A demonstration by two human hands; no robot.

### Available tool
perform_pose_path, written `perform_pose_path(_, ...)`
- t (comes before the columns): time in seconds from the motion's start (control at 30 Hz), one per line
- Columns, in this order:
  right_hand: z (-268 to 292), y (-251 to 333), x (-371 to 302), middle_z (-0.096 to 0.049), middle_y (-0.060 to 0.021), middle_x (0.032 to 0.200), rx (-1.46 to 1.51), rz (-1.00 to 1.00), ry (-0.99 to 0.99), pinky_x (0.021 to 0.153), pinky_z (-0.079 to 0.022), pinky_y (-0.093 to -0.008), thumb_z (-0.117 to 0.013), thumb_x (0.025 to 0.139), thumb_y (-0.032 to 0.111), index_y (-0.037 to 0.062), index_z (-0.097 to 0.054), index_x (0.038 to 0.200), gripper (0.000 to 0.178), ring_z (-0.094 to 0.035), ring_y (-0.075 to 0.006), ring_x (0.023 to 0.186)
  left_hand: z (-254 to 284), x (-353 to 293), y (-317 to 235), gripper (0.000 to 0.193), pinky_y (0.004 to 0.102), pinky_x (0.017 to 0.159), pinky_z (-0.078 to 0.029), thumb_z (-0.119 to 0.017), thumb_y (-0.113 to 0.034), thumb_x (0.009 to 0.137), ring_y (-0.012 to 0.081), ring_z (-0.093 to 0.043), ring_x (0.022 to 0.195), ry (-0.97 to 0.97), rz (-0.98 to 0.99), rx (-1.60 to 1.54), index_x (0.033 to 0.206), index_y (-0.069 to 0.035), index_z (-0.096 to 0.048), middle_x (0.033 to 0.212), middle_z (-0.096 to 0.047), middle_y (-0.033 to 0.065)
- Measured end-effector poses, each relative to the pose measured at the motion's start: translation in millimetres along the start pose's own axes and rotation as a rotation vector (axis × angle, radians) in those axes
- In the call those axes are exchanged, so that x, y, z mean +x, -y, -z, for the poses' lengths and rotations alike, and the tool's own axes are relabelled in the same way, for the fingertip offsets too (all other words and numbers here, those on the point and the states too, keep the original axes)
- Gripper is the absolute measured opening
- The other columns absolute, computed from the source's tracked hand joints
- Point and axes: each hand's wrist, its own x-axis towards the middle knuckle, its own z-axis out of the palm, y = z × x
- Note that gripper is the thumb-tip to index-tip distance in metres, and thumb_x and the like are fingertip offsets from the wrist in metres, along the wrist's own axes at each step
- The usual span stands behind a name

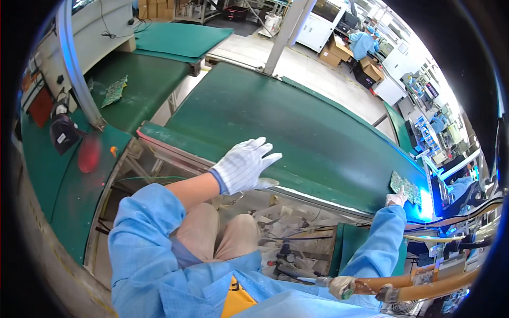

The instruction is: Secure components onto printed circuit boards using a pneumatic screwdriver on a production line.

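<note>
left glove (239, 167): white, thin-striped (bluish cuff (218, 181)) | right glove (396, 199): probably white | circuit board (407, 186): green, pale-speckled

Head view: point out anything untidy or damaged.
Crumpled, pale, plastic-like material lies jumbled below the green belt, looking untidy. The circuit board at the right hand shows no obvious damage, though detail is small.

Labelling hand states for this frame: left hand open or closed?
Open. The left hand's gloved fingers are spread apart over the near side of the green belt, with nothing visible between them.
</note>
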Motion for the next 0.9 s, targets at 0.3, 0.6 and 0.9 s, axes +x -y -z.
perform_pose_path(0.3,-113.5,-42.6,95.8,-0.053,-0.0183,0.131,0.397,-0.105,-0.017,0.100,-0.042,-0.0362,-0.059,0.084,0.011,0.0139,-0.044,0.139,0.056,-0.053,-0.0299,0.119,1.5,3.4,-5.0,0.067,0.0420,0.104,-0.037,-0.059,-0.058,0.082,0.0329,-0.046,0.121,0.043,0.001,0.051,0.130,-0.011,-0.052,0.125,-0.053,0.0161)
perform_pose_path(0.6,7.6,30.1,3.9,-0.066,-0.0201,0.108,0.137,-0.012,-0.189,0.091,-0.048,-0.0414,-0.051,0.085,0.024,0.0083,-0.066,0.114,0.036,-0.062,-0.0340,0.103,-0.9,7.9,-6.1,0.067,0.0434,0.104,-0.037,-0.060,-0.058,0.081,0.0331,-0.046,0.121,0.056,0.012,0.046,0.129,-0.011,-0.053,0.124,-0.052,0.0159)
perform_pose_path(0.9,-0.4,42.7,7.5,-0.064,-0.0152,0.118,0.260,0.021,0.110,0.097,-0.044,-0.0372,-0.051,0.084,0.041,0.0072,-0.068,0.110,0.046,-0.058,-0.0332,0.112,0.7,5.4,-6.8,0.069,0.0428,0.104,-0.037,-0.060,-0.059,0.080,0.0340,-0.045,0.124,0.035,0.014,0.071,0.129,-0.011,-0.053,0.129,-0.051,0.0172)
